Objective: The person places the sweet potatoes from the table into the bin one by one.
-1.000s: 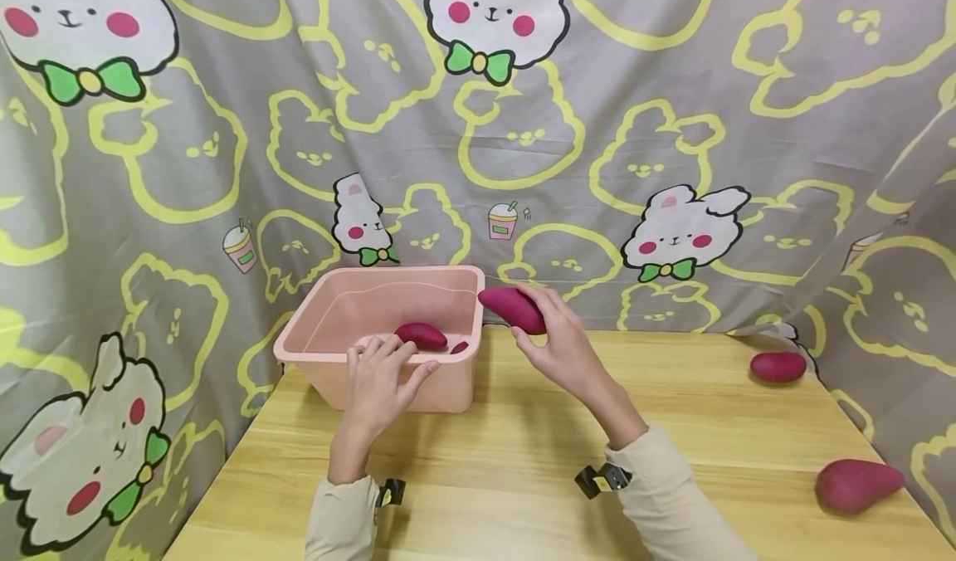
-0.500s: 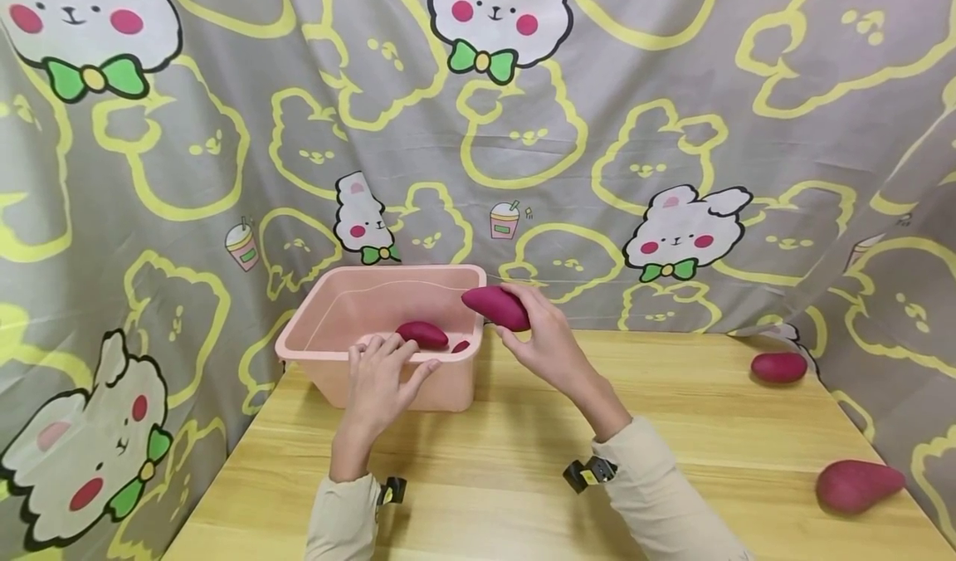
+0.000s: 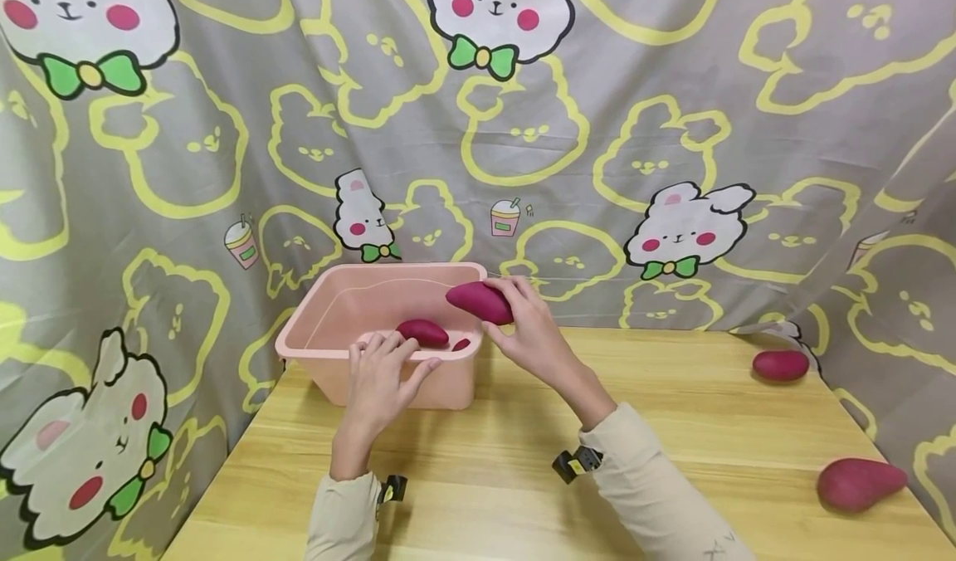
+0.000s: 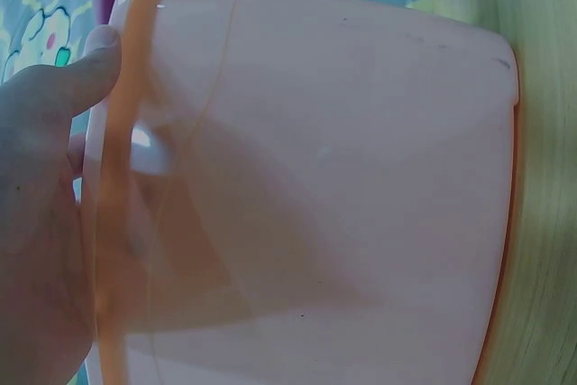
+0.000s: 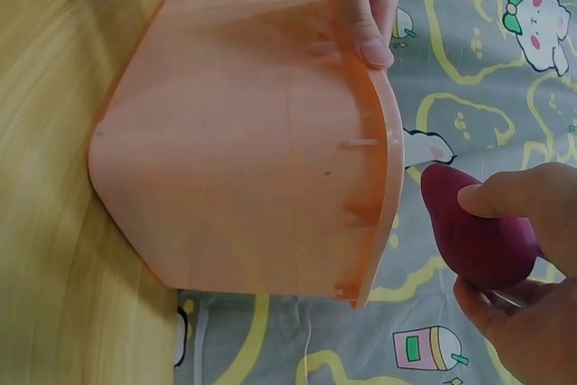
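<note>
My right hand (image 3: pixel 532 333) holds a purple-red sweet potato (image 3: pixel 476 302) between thumb and fingers, its tapered end pointing left. In the head view the sweet potato overlaps the right rim of a pink plastic bin (image 3: pixel 314 353); the right wrist view shows it just above the rim. My left hand (image 3: pixel 379 382) grips the bin's near rim, fingers hooked over it and thumb (image 4: pixel 95 69) along the outside. Inside the bin lies another sweet potato (image 3: pixel 422 334), with a small part of one more (image 3: pixel 460 345) beside it, mostly hidden by the near wall.
Two more sweet potatoes lie on the wooden table (image 3: pixel 523 495) at the right: a rounded one (image 3: pixel 780 366) farther back and a tapered one (image 3: pixel 860 485) near the right edge. A grey patterned curtain (image 3: pixel 553 154) hangs behind the table and along both sides.
My right hand has moved left with the sweet potato, from beside the bin to its right rim. My left hand stays on the near rim.
</note>
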### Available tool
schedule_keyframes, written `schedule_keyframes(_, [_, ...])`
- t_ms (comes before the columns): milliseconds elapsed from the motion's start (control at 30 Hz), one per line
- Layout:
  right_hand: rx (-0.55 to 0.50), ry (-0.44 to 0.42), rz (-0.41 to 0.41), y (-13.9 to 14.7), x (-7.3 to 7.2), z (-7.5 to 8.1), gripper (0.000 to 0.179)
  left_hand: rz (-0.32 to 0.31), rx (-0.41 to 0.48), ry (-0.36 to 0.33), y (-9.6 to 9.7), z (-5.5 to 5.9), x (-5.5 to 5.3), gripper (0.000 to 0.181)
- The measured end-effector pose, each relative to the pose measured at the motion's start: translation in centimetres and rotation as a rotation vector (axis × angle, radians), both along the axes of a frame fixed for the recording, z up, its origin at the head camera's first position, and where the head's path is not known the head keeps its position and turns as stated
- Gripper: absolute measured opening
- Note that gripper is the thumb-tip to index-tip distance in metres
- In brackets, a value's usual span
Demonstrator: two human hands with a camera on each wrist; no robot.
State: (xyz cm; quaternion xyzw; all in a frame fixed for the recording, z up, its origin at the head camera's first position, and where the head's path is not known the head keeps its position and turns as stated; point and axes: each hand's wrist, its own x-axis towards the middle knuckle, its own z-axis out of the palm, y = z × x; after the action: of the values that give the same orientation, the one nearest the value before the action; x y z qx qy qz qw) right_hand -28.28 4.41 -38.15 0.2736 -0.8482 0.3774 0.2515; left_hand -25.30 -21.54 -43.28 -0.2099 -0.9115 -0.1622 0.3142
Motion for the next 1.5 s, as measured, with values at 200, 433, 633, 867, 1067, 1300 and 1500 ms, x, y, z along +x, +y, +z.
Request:
schedule_keyframes(200, [0.008, -0.007, 0.020, -0.6, -0.3, 0.2, 0.058, 0.003, 0.003, -0.015, -0.1, 0.1, 0.0, 0.034])
schedule_keyframes(433, [-0.004, 0.007, 0.057, -1.3, -0.6, 0.0, 0.055, 0.004, -0.004, -0.021, -0.2, 0.0, 0.0, 0.036])
schedule_keyframes(633, [0.000, 0.010, 0.053, -1.6, -0.7, -0.1, 0.054, -0.005, 0.000, -0.008, -0.1, -0.2, -0.2, 0.036])
schedule_keyframes(867, [0.011, -0.022, 0.066, -2.0, -1.0, -0.2, 0.052, 0.002, -0.002, 0.018, 0.0, -0.1, -0.2, 0.036])
schedule_keyframes(1067, [-0.001, -0.026, 0.107, -2.6, -1.2, -0.4, 0.051, -0.002, 0.004, 0.011, -0.1, -0.1, -0.3, 0.037])
schedule_keyframes(1300, [0.019, -0.050, 0.105, -3.6, -1.1, -0.4, 0.052, 0.003, 0.004, 0.003, -0.1, 0.0, -0.3, 0.035])
schedule_keyframes(1500, [0.026, -0.056, 0.102, -4.1, -1.0, -0.6, 0.056, 0.002, 0.001, 0.009, 0.1, -0.1, -0.3, 0.036])
